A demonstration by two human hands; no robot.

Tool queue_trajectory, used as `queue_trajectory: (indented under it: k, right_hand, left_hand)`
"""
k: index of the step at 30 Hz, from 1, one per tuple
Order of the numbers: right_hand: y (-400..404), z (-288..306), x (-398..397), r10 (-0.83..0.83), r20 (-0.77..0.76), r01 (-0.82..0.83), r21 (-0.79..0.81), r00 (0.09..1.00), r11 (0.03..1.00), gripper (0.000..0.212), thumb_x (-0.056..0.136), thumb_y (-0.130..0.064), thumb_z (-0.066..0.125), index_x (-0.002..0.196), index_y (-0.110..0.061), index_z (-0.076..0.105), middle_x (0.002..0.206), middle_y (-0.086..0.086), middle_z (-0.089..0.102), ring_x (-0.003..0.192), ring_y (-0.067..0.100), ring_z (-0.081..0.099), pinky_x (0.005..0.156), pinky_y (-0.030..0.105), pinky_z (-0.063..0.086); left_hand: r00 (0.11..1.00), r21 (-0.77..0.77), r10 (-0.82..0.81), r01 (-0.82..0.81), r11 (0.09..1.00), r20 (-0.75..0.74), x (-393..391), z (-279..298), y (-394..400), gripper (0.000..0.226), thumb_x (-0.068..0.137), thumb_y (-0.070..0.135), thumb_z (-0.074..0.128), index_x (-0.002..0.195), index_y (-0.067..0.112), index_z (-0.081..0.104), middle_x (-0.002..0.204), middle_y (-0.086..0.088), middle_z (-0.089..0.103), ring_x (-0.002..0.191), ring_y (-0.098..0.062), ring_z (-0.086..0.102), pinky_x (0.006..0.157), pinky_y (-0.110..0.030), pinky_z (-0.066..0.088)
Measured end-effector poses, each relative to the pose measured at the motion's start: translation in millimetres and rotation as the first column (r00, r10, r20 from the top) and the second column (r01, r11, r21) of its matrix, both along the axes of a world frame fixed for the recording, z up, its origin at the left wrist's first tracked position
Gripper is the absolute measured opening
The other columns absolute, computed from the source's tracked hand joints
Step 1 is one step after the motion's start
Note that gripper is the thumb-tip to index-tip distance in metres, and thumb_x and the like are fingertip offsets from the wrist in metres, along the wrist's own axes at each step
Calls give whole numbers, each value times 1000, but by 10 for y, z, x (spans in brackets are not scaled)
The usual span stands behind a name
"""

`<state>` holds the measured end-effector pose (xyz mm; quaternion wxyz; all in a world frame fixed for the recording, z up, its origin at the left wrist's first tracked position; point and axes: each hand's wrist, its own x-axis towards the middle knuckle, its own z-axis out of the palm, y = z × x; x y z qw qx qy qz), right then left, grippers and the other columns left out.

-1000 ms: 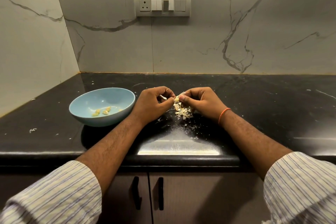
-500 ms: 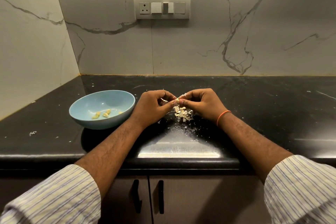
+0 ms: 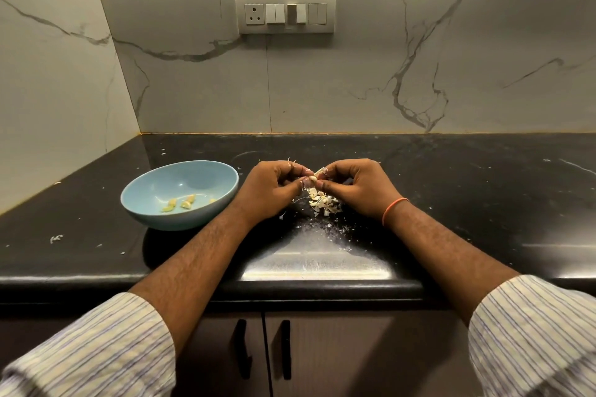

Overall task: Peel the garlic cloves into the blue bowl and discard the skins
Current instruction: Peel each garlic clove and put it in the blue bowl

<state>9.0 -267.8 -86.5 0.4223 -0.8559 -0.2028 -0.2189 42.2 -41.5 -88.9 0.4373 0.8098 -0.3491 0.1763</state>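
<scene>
A pale garlic clove [image 3: 311, 178] is pinched between the fingertips of my left hand [image 3: 272, 190] and my right hand [image 3: 358, 185], both held just above the black counter. A strip of skin sticks up from the clove beside my right fingers. Directly under the hands lies a small heap of white garlic skins [image 3: 322, 201]. The blue bowl [image 3: 154, 206] stands to the left of my left hand and holds a few peeled cloves [image 3: 180, 203] near its front.
Skin flakes and white dust are scattered over the black counter [image 3: 451, 190], with a stray scrap [image 3: 56, 238] at the far left. Marble walls close off the back and left. The counter's front edge runs just below my forearms, above cabinet doors.
Both hands stay together over the skin heap; my fingers have shifted slightly on the clove and a bit of skin now sticks up. The bowl has not moved.
</scene>
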Motion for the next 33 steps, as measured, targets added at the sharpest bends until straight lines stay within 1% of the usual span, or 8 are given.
queue_trajectory:
  k: [4, 9, 12, 14, 18, 23, 29, 33]
  right_hand:
    - [10, 6, -27, -17, 67, 22, -70, 998, 997, 12, 89, -28, 84, 99, -22, 82, 83, -13, 76, 76, 4, 71, 70, 15, 55]
    - [15, 15, -52, -36, 196, 79, -219, 980, 973, 10, 91, -25, 82, 99, -18, 80, 85, -10, 75, 78, 7, 69, 70, 21, 56]
    - [30, 38, -84, -29, 224, 95, -291, 974, 952, 7, 91, -24, 79, 94, -18, 76, 83, -9, 71, 75, 9, 66, 68, 25, 55]
    - [35, 58, -108, -31, 230, 101, -299, 973, 949, 7, 91, -24, 78, 92, -18, 75, 81, -9, 70, 73, 10, 65, 66, 25, 55]
    - [50, 61, -119, -32, 227, 100, -294, 973, 950, 7, 92, -25, 77, 93, -18, 75, 81, -8, 71, 73, 12, 66, 67, 29, 56]
    - [54, 56, -95, -62, 209, 120, -281, 976, 952, 17, 94, -32, 78, 100, -16, 79, 85, -5, 76, 75, 13, 69, 69, 30, 58]
    - [97, 35, -71, -40, 217, 104, -289, 975, 952, 20, 98, -33, 73, 98, -14, 73, 84, -3, 71, 74, 17, 64, 68, 36, 55]
    - [88, 12, -42, -24, 177, 71, -267, 984, 961, 11, 98, -24, 73, 96, -13, 71, 84, -1, 69, 77, 21, 64, 70, 43, 55]
  left_hand:
    - [999, 22, 32, -32, 999, 7, 14, -30, -11, 12, 95, 16, 78, 107, 17, 81, 74, 4, 74, 59, -5, 56, 61, -28, 52]
    - [999, 10, 14, -14, 1000, -29, -10, -21, -10, 12, 94, 20, 78, 106, 19, 80, 82, 6, 78, 70, -20, 73, 72, -35, 64]
    - [1000, 29, 11, -11, 1000, -23, -31, -11, -9, 13, 93, 24, 80, 105, 19, 81, 84, 7, 79, 74, -13, 76, 73, -32, 65]
    - [1000, 41, 1, 0, 999, -24, -47, 0, -9, 14, 92, 26, 81, 105, 19, 81, 84, 8, 79, 73, -12, 75, 71, -32, 64]
    - [999, 34, -20, 21, 999, -31, -66, 8, -5, 19, 92, 34, 81, 110, 29, 80, 87, 9, 79, 68, -23, 71, 72, -46, 65]
    - [1000, 14, -8, 8, 1000, 5, -87, 31, -7, 19, 93, 34, 81, 111, 26, 82, 94, 12, 81, 85, -8, 78, 81, -40, 66]
    - [999, -4, 24, -24, 1000, 37, -44, 13, 2, 19, 95, 37, 78, 108, 25, 84, 91, 12, 81, 85, -10, 78, 81, -44, 64]
    - [998, 10, 66, -65, 998, -10, -28, 13, -10, 15, 97, 28, 77, 108, 22, 85, 84, 15, 79, 77, 3, 73, 75, -27, 59]
